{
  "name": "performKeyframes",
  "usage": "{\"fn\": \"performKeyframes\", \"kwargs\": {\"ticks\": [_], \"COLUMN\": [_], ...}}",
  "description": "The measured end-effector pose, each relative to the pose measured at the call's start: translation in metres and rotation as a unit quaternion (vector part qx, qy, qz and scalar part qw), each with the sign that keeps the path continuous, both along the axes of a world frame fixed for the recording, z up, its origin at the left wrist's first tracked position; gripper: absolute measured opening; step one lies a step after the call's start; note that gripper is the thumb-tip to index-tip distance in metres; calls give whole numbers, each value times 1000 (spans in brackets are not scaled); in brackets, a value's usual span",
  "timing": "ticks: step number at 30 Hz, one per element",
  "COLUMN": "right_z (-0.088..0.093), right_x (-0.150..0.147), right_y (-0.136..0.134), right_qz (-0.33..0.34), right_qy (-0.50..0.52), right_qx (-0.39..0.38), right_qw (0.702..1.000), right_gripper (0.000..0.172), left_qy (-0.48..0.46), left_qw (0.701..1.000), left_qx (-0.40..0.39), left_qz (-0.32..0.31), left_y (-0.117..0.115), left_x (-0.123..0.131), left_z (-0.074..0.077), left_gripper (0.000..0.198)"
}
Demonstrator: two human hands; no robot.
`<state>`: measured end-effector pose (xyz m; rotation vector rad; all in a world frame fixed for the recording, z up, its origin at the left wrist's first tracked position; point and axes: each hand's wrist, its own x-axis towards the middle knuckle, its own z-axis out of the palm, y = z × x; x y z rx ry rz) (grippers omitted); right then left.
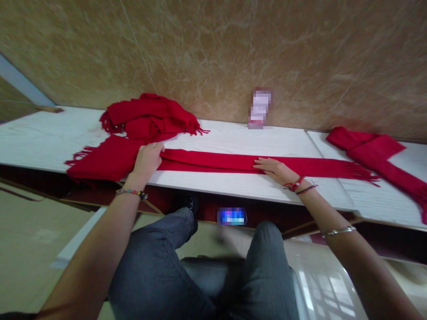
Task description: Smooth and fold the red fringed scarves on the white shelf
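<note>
A long red scarf (213, 162) with fringed ends lies along the white surface, folded lengthwise into a narrow strip over its middle and right part. Its left end is still wide and spread out. My left hand (149, 159) is closed on the scarf where the wide part meets the strip, fingers curled at its far edge; the fingertips are partly hidden. Farther right, my right hand (271, 169) lies flat on the strip with its fingers stretched out. The strip's right fringe reaches beyond that hand.
A crumpled pile of red scarves (150, 118) sits behind my left hand. Another red scarf (376, 153) lies bent at the right. A blurred-out upright card (260, 108) leans on the marbled wall (207, 53). Below the white tabletop (213, 184), a lit screen (231, 216) shows above my knees.
</note>
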<state>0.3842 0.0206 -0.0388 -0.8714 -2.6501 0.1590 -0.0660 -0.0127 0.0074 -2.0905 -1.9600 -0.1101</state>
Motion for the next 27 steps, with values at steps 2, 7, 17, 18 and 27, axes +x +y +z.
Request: {"fn": "performKeyframes", "kwargs": {"ticks": [2, 7, 17, 18, 27], "right_z": [0, 0, -4, -4, -6], "right_x": [-1, -3, 52, 59, 72], "right_y": [-1, -4, -25, -27, -23], "right_qz": [1, -10, -73, -78, -80], "right_qy": [-1, -21, -50, -46, -3], "right_qx": [9, 21, 29, 29, 37], "right_qw": [1000, 1000, 996, 995, 996], "right_gripper": [38, 41, 43, 43, 41], "left_qy": [-23, -178, -171, -167, -154], "left_qw": [997, 933, 938, 940, 951], "left_qx": [43, -46, -209, -209, -150], "left_qz": [56, 309, 218, 211, 220], "left_y": [-6, -6, 7, 6, 12], "left_x": [-1, -15, 66, 75, 62], "left_z": [0, -6, -7, -7, -9], "left_gripper": [36, 80, 85, 84, 85]}}
